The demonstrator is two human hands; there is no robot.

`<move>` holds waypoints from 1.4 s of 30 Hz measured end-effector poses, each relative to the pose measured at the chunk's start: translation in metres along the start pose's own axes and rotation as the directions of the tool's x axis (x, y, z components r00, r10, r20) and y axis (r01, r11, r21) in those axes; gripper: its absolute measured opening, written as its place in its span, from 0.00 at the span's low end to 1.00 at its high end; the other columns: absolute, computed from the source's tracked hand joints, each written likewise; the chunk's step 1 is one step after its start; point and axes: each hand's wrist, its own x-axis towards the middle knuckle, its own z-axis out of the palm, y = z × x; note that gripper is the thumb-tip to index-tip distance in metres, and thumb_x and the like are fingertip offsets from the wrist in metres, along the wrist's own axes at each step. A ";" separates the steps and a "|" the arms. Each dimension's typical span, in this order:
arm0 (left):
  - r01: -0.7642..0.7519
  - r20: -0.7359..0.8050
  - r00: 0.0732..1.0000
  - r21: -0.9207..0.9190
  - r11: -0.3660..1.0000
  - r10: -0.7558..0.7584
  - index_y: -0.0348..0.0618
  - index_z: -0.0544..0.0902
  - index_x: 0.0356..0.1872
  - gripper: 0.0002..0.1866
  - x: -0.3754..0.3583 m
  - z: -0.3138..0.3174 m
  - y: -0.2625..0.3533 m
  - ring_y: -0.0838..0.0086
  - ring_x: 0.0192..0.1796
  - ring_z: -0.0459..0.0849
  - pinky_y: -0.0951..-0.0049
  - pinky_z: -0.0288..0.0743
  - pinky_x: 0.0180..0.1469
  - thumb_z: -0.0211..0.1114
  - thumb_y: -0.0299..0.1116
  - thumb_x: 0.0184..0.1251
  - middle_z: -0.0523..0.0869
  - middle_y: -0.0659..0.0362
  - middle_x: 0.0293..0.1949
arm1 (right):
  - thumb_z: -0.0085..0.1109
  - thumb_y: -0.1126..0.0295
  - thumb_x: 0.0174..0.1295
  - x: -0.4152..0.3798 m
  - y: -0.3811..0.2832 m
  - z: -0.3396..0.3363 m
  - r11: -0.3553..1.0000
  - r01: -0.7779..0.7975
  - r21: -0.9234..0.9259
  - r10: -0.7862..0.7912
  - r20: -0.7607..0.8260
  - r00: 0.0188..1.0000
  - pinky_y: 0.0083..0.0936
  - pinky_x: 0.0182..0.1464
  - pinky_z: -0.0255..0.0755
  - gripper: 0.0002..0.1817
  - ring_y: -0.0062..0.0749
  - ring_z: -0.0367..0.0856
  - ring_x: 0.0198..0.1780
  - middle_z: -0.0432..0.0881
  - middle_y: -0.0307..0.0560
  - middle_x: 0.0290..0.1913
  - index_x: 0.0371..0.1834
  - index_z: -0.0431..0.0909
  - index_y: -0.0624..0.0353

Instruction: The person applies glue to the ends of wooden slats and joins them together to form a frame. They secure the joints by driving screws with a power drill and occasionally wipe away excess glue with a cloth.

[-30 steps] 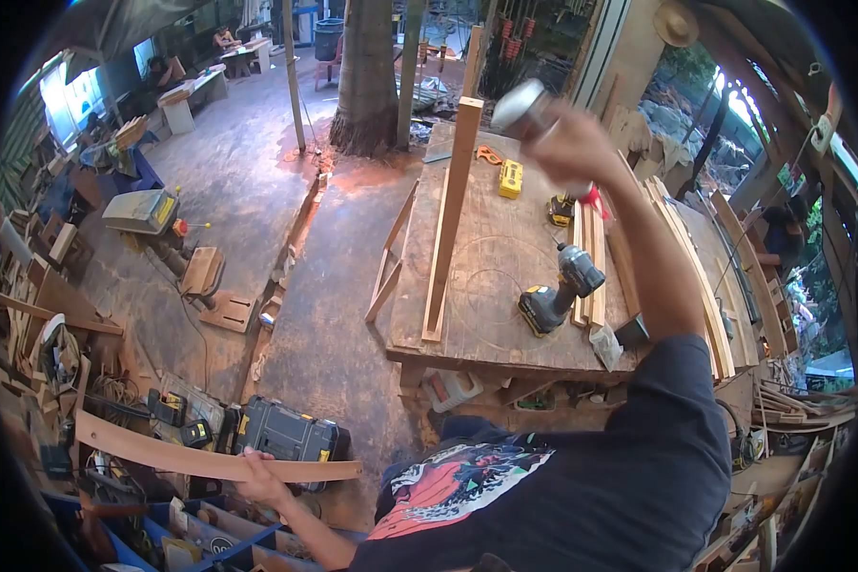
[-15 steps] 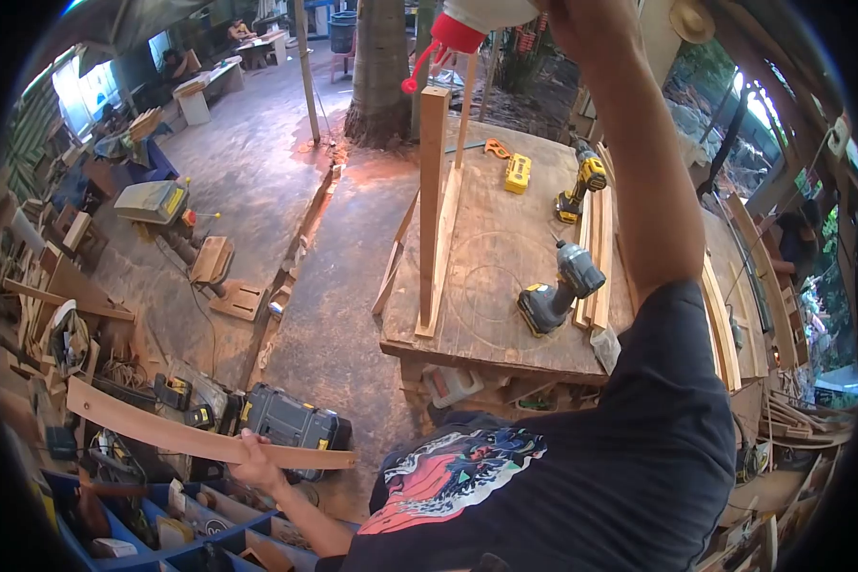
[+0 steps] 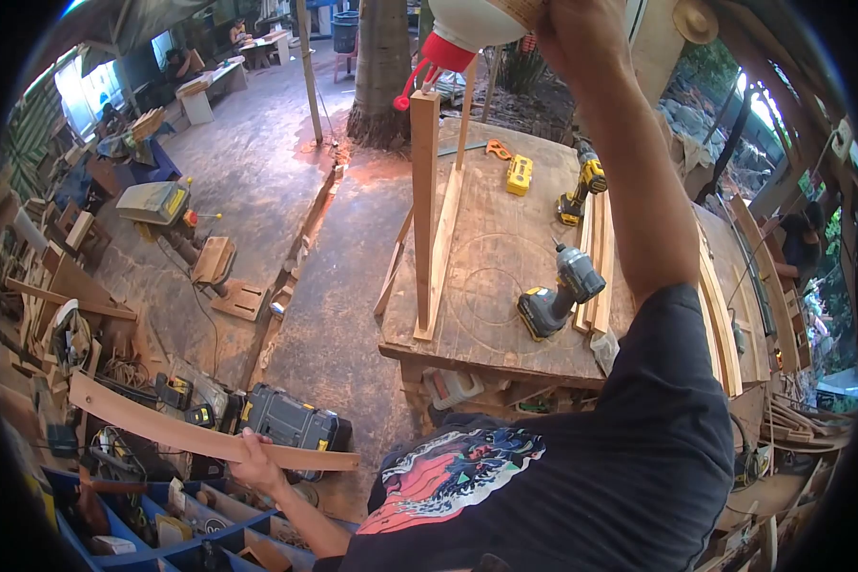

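My right hand is wrapped round a white glue bottle with a red cap, its far end cut off by the top edge of view. The bottle is tipped nozzle-down, its tip right at the top end of an upright wooden post. This post belongs to a wooden frame standing on the workbench. Low on the left, my left hand grips a curved wooden slat near one end, and a small hole shows at the slat's other end.
An impact driver, a yellow case and a drill share the bench with long wood strips. Below the slat are a dark toolbox and a blue divided organizer. People sit at far tables.
My right hand has brought the glue bottle lower and slightly left, its nozzle now at the post's top. The left hand and slat have barely moved.
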 end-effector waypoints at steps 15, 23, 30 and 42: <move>0.048 0.010 0.999 -0.008 0.999 -0.048 0.33 0.76 0.39 0.09 -0.001 0.018 0.000 0.74 0.25 0.80 0.73 0.79 0.29 0.67 0.27 0.74 0.81 0.57 0.27 | 0.71 0.64 0.67 -0.012 -0.014 -0.016 0.989 0.139 0.046 -0.145 0.182 0.972 0.38 0.54 0.86 0.24 0.36 0.87 0.52 0.84 0.49 0.53 0.61 0.77 0.65; 0.053 -0.070 0.996 -0.037 0.998 -0.056 0.33 0.76 0.40 0.08 -0.009 0.035 -0.001 0.76 0.24 0.79 0.73 0.77 0.28 0.67 0.26 0.73 0.80 0.58 0.27 | 0.71 0.62 0.68 0.037 -0.009 -0.057 0.968 0.159 0.194 -0.198 0.198 0.960 0.34 0.53 0.83 0.23 0.33 0.86 0.51 0.85 0.45 0.51 0.60 0.78 0.63; 0.049 0.046 0.998 -0.176 0.983 -0.042 0.28 0.78 0.50 0.13 -0.031 0.067 0.041 0.73 0.26 0.82 0.73 0.80 0.28 0.65 0.24 0.69 0.86 0.48 0.43 | 0.71 0.60 0.68 0.153 0.071 -0.127 0.947 0.250 0.203 -0.249 -0.029 0.968 0.31 0.52 0.82 0.22 0.30 0.86 0.50 0.85 0.42 0.50 0.59 0.80 0.61; 0.193 0.501 0.862 -0.473 0.860 0.083 0.31 0.74 0.65 0.33 -0.060 0.210 0.145 0.66 0.30 0.89 0.70 0.87 0.33 0.74 0.23 0.56 0.82 0.32 0.61 | 0.81 0.46 0.51 0.245 0.271 -0.263 0.830 0.162 -0.534 -0.330 -0.236 0.914 0.35 0.60 0.80 0.37 0.38 0.88 0.55 0.89 0.50 0.53 0.57 0.83 0.60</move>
